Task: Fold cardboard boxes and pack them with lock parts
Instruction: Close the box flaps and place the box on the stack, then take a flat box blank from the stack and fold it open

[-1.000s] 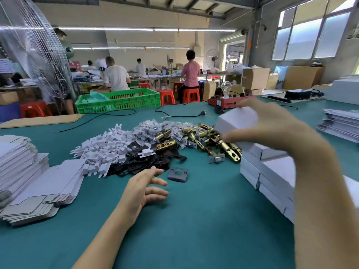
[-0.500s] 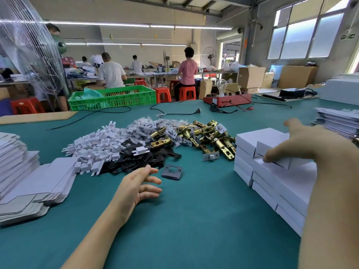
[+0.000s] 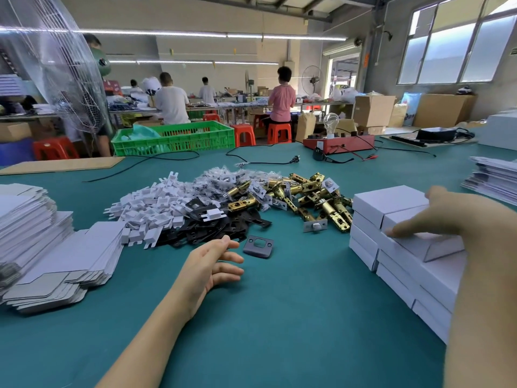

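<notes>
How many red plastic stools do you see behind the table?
4: one at far left, one behind the green crate, two right of the crate. More may be hidden behind people.

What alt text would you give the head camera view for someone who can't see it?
A person's right hand rests on a stack of closed white cardboard boxes on a green table, while the open left hand lies near a grey metal strike plate. Behind are heaped brass latch bolts and white plastic clips.
</notes>
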The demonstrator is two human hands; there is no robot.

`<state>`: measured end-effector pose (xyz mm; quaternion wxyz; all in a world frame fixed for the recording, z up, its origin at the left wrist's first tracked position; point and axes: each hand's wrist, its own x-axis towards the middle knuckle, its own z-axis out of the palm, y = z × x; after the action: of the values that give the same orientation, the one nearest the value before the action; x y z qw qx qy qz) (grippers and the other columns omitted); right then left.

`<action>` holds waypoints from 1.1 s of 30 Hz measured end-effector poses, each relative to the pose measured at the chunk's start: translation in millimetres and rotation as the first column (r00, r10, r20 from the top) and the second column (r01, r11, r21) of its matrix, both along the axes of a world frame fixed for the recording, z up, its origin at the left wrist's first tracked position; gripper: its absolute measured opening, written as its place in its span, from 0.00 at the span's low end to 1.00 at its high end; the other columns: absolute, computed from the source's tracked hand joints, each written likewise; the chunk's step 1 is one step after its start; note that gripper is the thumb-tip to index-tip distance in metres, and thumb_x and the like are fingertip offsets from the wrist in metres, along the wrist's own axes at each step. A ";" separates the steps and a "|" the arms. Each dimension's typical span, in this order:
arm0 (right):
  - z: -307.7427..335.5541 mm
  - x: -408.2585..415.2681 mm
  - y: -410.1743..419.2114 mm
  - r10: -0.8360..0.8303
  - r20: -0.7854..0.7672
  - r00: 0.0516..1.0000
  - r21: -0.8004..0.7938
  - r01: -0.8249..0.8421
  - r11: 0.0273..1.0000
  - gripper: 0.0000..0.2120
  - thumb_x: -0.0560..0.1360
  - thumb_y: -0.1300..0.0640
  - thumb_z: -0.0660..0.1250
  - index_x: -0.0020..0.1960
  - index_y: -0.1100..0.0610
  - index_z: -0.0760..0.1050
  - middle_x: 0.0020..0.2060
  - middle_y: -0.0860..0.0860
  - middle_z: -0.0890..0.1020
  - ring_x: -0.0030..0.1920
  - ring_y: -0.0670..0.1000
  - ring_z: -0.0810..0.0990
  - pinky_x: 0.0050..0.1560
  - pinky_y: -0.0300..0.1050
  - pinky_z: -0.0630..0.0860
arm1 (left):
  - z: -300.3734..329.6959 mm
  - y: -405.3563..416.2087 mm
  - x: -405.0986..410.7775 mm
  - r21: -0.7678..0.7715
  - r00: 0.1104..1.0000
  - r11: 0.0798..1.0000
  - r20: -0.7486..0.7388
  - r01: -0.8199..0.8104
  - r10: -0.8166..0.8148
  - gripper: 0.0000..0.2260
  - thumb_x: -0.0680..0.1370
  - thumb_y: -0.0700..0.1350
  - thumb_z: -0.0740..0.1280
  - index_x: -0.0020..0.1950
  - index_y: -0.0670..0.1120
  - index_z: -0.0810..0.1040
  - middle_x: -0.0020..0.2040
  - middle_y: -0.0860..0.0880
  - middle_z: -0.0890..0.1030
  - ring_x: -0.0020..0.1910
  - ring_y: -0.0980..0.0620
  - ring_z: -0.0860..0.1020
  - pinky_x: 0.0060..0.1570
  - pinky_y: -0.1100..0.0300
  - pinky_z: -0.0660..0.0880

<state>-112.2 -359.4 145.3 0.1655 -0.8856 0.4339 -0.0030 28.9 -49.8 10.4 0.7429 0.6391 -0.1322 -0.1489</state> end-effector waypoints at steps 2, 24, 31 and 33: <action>5.2 5.2 4.2 0.001 0.078 0.997 -0.038 0.002 0.999 0.48 0.61 0.36 0.77 0.70 0.58 0.61 0.68 0.64 0.66 0.68 0.67 0.62 0.65 0.61 0.66 | 0.7 0.4 -0.9 0.001 1.000 1.000 -0.006 -0.012 0.012 0.17 0.78 0.54 0.64 0.53 0.40 0.80 0.40 0.43 0.83 0.34 0.47 0.82 0.34 0.59 0.80; -129.1 116.7 113.5 0.437 0.305 0.846 0.033 -0.468 0.883 0.09 0.75 0.50 0.62 0.45 0.54 0.78 0.38 0.51 0.82 0.44 0.52 0.80 0.35 0.40 0.69 | 20.3 131.3 31.8 0.457 0.429 0.055 0.779 -0.888 0.458 0.12 0.79 0.43 0.64 0.61 0.44 0.79 0.63 0.39 0.76 0.61 0.37 0.72 0.55 0.46 0.67; -137.8 119.2 116.3 0.439 0.310 0.844 -0.103 -0.429 0.897 0.09 0.76 0.49 0.59 0.44 0.52 0.75 0.35 0.46 0.76 0.38 0.51 0.73 0.30 0.38 0.62 | -5.9 160.0 38.1 0.824 0.756 -0.021 0.530 -0.567 0.384 0.23 0.83 0.53 0.53 0.70 0.38 0.68 0.72 0.38 0.68 0.75 0.36 0.57 0.73 0.44 0.54; -138.9 119.1 116.6 0.447 0.313 0.838 -0.128 -0.429 0.894 0.08 0.77 0.49 0.59 0.43 0.51 0.73 0.34 0.45 0.74 0.39 0.51 0.74 0.29 0.39 0.61 | -3.1 156.3 37.9 0.800 0.722 -0.033 0.558 -0.600 0.409 0.22 0.83 0.53 0.54 0.65 0.36 0.73 0.68 0.38 0.72 0.75 0.37 0.57 0.70 0.44 0.59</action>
<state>6.9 -242.8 6.4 0.2094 -0.9517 0.1853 -0.1268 66.9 106.5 7.3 0.1617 0.9614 0.1766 0.1355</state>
